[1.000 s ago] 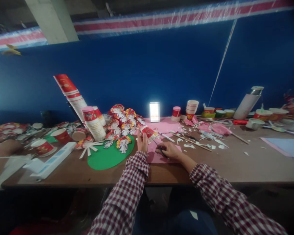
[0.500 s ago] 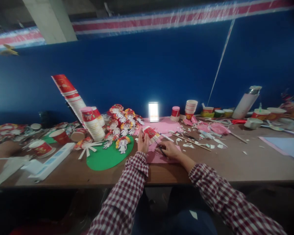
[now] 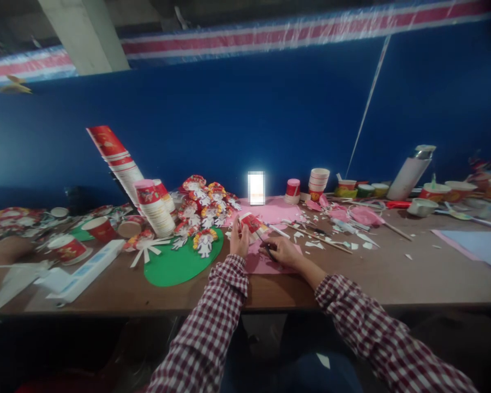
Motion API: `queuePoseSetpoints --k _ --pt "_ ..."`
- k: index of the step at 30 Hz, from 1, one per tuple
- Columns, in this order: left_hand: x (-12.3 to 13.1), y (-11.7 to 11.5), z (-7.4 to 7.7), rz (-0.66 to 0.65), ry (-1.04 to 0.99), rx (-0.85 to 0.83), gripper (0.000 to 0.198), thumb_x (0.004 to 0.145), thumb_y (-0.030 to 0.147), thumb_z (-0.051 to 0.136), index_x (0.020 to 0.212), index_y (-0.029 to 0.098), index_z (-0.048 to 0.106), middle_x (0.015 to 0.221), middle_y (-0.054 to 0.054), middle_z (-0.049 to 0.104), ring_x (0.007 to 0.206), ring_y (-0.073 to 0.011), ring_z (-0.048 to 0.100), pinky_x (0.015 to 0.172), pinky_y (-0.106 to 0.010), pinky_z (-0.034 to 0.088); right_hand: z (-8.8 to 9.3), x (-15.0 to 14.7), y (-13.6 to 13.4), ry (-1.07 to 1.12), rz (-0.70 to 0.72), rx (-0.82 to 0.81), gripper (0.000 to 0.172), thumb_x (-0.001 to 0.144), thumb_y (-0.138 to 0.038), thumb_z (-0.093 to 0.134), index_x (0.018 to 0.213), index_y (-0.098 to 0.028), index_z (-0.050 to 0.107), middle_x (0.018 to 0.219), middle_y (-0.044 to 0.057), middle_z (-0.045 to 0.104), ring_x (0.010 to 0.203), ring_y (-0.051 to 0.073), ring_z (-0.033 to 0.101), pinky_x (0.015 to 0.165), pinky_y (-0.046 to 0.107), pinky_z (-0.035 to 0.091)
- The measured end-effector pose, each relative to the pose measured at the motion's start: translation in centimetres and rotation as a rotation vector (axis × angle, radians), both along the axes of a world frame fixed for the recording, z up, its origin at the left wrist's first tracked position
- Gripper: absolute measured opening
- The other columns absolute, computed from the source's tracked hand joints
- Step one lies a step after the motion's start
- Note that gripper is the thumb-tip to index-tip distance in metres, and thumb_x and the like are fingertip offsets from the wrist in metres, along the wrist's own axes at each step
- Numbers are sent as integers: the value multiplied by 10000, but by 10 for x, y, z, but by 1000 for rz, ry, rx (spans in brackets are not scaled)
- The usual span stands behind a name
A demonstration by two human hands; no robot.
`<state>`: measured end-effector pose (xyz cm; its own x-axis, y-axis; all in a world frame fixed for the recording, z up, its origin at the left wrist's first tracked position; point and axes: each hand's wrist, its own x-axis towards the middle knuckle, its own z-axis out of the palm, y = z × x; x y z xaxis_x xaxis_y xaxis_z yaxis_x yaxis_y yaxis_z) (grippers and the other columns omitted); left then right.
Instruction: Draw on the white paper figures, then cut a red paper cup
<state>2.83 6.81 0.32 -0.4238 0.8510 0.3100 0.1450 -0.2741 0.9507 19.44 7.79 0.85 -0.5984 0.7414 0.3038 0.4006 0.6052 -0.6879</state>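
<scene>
My left hand (image 3: 239, 238) is closed on a red and white paper cup (image 3: 251, 222), held tilted above pink paper (image 3: 257, 263). In my right hand (image 3: 284, 251) is a pair of dark-handled scissors (image 3: 269, 251), whose blades point up and left to the cup's edge. Whether the blades are open or closed on the paper is too small to tell. Left of my hands, a green mat (image 3: 175, 267) bears several cut-out paper figures (image 3: 205, 242) with red and yellow headdresses.
Tall cup stacks (image 3: 154, 210) stand at the left, near a white power strip (image 3: 90, 270). White paper scraps (image 3: 311, 244) and thin sticks (image 3: 331, 242) lie to the right. Farther right are paint cups (image 3: 435, 191) and a leaning thermos (image 3: 411, 172). Another person's arm (image 3: 6, 254) reaches in at far left.
Both hands stay almost in place with the cup and the scissors. The cup has tilted slightly at most; nothing else on the table has visibly moved.
</scene>
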Motion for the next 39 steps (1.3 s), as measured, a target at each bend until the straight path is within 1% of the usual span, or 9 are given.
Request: queuePoseSetpoints --k 5,8,11,17,20,25,28,32,39 --pt "1 1 -4 -15 163 3 526 862 388 501 1343 195 410 1206 -113 562 1018 -206 563 944 -408 427 -2 1 1 15 -22 -8 353 788 -472 596 860 -141 694 638 32 626 536 124 493 492 222 318" --pt "1 1 -4 -31 174 13 515 864 375 495 1337 188 413 1208 -118 558 987 -196 572 940 -415 429 -1 1 2 0 -40 23 335 800 -458 587 837 -143 695 630 29 616 529 119 481 497 223 316" --pt "2 0 -3 -33 180 19 488 877 353 471 1337 201 411 1217 -115 552 987 -186 571 948 -396 425 0 1 1 -5 -43 46 319 817 -440 572 817 -144 691 644 32 612 546 119 485 511 224 316" --pt "0 2 -5 -33 180 13 490 869 358 485 1327 196 424 1124 -111 596 906 -191 589 892 -404 466 2 1 0 2 -53 69 336 823 -445 559 738 -137 663 614 18 571 543 113 462 513 220 311" --pt "0 3 -6 -24 180 11 485 864 362 490 1320 207 436 1127 -106 594 914 -199 588 899 -419 462 1 0 0 9 -57 62 339 822 -451 557 736 -141 664 608 17 577 539 115 462 513 219 317" --pt "0 2 -5 -20 197 7 483 868 345 476 1323 193 431 1168 -121 581 953 -223 577 925 -449 439 -2 0 1 19 -56 52 318 799 -444 589 843 -146 693 655 35 629 549 126 489 510 223 325" --pt "0 2 -6 -17 208 4 506 855 341 497 1327 174 424 1194 -133 566 974 -237 570 924 -461 435 -2 0 2 19 -57 50 318 799 -441 591 819 -142 695 622 27 612 532 119 477 496 219 311" --pt "0 3 -7 -29 220 2 514 845 327 515 1328 175 425 1192 -133 570 1003 -234 572 935 -445 438 -2 0 1 32 -47 13 328 807 -447 577 822 -140 691 619 20 606 529 116 483 493 214 312" --pt "0 3 -8 -22 255 16 485 839 313 527 1310 222 451 1298 -111 521 1175 -236 499 1021 -414 375 0 0 0 39 -68 54 338 812 -447 566 723 -133 656 590 1 548 535 102 443 507 211 299"
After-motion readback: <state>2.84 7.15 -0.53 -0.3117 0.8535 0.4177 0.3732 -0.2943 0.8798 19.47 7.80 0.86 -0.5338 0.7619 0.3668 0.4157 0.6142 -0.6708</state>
